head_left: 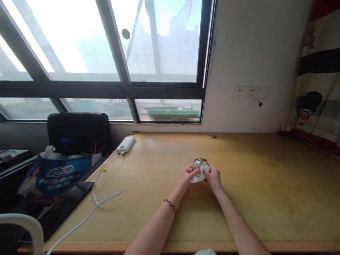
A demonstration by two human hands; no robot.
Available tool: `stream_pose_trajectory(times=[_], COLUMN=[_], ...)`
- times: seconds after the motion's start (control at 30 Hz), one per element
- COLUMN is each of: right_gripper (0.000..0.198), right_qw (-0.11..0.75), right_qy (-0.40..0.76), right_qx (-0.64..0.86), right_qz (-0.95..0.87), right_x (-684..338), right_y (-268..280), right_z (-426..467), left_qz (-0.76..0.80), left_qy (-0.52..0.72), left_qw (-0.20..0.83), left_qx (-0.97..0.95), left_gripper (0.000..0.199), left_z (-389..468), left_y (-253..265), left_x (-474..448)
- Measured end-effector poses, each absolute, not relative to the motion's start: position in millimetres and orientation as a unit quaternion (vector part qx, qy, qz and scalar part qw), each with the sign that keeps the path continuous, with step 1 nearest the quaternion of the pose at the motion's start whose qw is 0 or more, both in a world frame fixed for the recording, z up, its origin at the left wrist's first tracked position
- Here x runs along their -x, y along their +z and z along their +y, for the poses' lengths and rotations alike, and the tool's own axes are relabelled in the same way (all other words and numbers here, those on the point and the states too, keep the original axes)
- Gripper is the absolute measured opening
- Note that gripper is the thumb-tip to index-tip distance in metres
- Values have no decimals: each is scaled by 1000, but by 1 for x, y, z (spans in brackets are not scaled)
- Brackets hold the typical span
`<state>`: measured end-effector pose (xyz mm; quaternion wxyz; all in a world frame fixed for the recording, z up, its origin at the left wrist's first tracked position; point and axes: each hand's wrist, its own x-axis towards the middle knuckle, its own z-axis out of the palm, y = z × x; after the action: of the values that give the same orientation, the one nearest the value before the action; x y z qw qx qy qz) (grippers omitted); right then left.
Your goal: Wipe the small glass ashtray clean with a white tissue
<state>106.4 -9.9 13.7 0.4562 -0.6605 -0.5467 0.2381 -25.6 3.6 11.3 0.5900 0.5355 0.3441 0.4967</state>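
Seen from the head camera, a person's left hand [188,176] and right hand [212,176] meet near the middle of the desk [265,184], each grip closed on one small clear glass object [200,164] with a white cloth [197,179] bunched under it. The wiping looks under way, not finished. Toward the desk's far left corner lies one white power bank [125,144] trailing one white cable [103,198]; beyond the left edge sit one blue bag [57,175] and one black chair [79,131].
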Motion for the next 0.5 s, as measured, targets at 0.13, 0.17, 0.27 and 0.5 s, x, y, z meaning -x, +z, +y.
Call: stream_pose_trajectory(times=[0.13, 0.17, 0.27, 0.5], right_gripper=[39, 41, 48, 53], right_qw=[463, 466, 474, 492], right_qy=[213, 215, 270, 350], right_qx=[672, 675, 679, 663], right_qz=[-538, -531, -491, -443], right_x=[-108, -109, -111, -111], right_y=[10, 8, 1, -9], right_z=[-8, -6, -3, 0], left_qz=[321, 307, 272, 290], left_qy=[475, 468, 458, 460], left_qw=[621, 632, 646, 611], left_qx=[-535, -536, -547, -576], left_gripper=[42, 44, 43, 39], left_z=[3, 2, -1, 2], left_y=[10, 12, 18, 7], left_x=[24, 24, 23, 17])
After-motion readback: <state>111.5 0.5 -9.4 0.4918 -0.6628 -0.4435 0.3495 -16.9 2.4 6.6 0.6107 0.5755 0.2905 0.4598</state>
